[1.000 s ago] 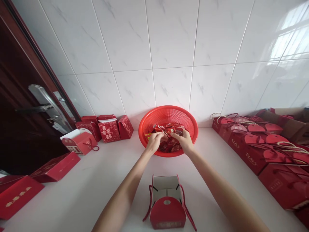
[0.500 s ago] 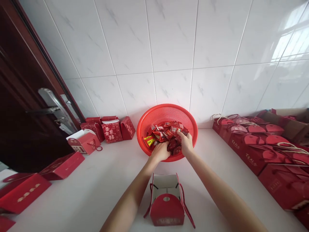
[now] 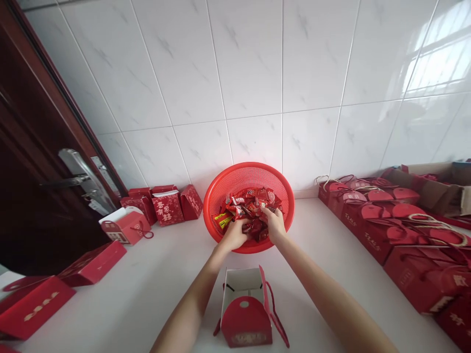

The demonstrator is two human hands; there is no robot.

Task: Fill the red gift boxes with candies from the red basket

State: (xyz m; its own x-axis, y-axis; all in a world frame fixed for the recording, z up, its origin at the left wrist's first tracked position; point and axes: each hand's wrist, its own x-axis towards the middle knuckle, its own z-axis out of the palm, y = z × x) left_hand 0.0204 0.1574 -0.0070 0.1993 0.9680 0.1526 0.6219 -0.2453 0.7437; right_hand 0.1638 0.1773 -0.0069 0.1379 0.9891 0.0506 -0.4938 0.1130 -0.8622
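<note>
Both hands reach into a red plastic basket (image 3: 212, 196) that holds several wrapped sweets (image 3: 251, 200), mostly red, one yellow. My left hand (image 3: 235, 235) is at the front left of the pile, its fingertips curled in among the wrappers. My right hand (image 3: 274, 223) is at the right of the pile, with thumb and fingers closed on a red wrapped sweet. What my left fingers touch is hidden by the wrappers. Between my forearms stands an open red gift box (image 3: 246, 321) with a white inside and red cord handles.
Closed red gift boxes (image 3: 371, 230) stand in rows on the right, with a cardboard carton (image 3: 437, 191) behind them. More red boxes (image 3: 167, 208) line the left side, near a dark door with a metal handle (image 3: 86, 179). A tiled wall rises behind the basket.
The view has shifted slightly. My right hand has moved inward over the sweets, closer to my left hand. My left hand stays at the front of the pile.
</note>
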